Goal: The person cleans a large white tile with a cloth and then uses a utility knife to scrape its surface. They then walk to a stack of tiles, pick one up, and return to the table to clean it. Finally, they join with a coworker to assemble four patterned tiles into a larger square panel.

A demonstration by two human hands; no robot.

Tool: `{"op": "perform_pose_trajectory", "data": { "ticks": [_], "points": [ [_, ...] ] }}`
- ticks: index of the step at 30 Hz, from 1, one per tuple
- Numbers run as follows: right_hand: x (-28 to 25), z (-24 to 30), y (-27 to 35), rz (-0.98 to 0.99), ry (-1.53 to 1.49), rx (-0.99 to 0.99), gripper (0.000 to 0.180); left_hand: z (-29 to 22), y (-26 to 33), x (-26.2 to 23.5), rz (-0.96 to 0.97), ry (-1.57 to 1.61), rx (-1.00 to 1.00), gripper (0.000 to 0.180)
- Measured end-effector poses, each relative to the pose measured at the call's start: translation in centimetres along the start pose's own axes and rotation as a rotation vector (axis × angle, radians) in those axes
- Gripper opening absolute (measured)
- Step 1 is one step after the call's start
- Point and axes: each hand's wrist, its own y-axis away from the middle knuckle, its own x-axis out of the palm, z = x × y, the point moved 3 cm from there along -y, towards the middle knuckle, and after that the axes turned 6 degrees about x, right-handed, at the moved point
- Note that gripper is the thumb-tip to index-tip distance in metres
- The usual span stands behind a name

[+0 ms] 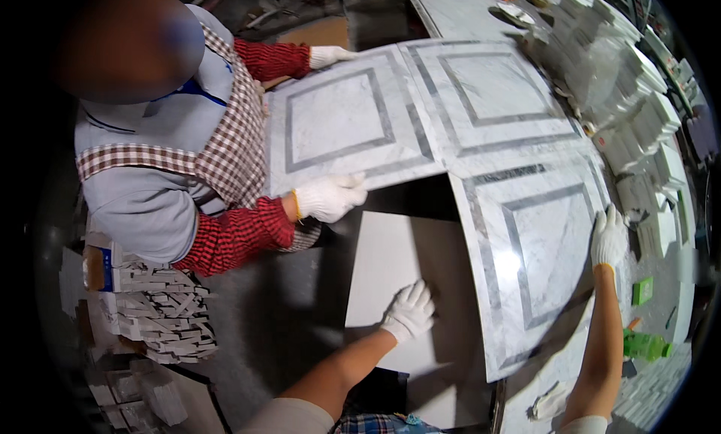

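**Two pairs of gloved hands on a marble panel**

Together with a co-worker we are handling a large marble panel (pixel 481 133), white with grey inlaid frames. Left of the panel stands the co-worker, in a checked apron and red sleeves; one gloved hand (pixel 328 55) grips the panel's far left corner and the other gloved hand (pixel 329 196) clasps its near left edge. Below that person, left of the panel, lies a heap of small stone strips (pixel 161 314).

Our left hand (pixel 409 310), in a white glove, lies flat with fingers spread on a plain white slab (pixel 390 261) that sits just under the panel's near-left cutout; its grip holds nothing, only pressing down. Our right hand (pixel 608 237), also gloved, rests open and wide on the panel's right edge, palm against the stone, closing on nothing.

Right of the panel, on the counter (pixel 661 336), stacks of white tiles (pixel 623 73) stand along the edge, and a green bottle (pixel 644 345) lies near the panel's lower right corner.
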Motion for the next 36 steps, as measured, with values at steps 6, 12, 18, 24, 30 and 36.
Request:
{"op": "perform_pose_trajectory", "data": {
  "ticks": [6, 12, 18, 24, 30, 36],
  "points": [
    [-2.1, 2.9, 1.6, 0.001, 0.125, 0.046, 0.04, 0.5, 0.1, 0.3, 0.04, 0.033, -0.027, 0.045],
    [-8.3, 10.6, 11.0, -0.102, -0.065, -0.139, 0.037, 0.4, 0.4, 0.5, 0.017, 0.053, -0.023, 0.043],
    [-18.1, 18.5, 23.0, 0.223, -0.555, -0.418, 0.039, 0.4, 0.2, -1.6, 0.023, 0.198, -0.081, 0.045],
    [-23.0, 20.4, 38.2, 0.415, -0.669, -0.672, 0.041, 0.5, 3.5, -6.3, -0.098, 0.171, -0.004, 0.035],
    [-18.2, 16.3, 51.5, 0.963, -0.359, -0.84, 0.039, 3.3, 19.9, -7.3, 0.087, 0.086, -0.195, 0.041],
    [-16.9, 9.5, 57.0, 0.987, -0.39, -0.797, 0.041, 3.1, 37.1, -6.1, 0.555, 0.119, -0.885, 0.043]
  ]
}}
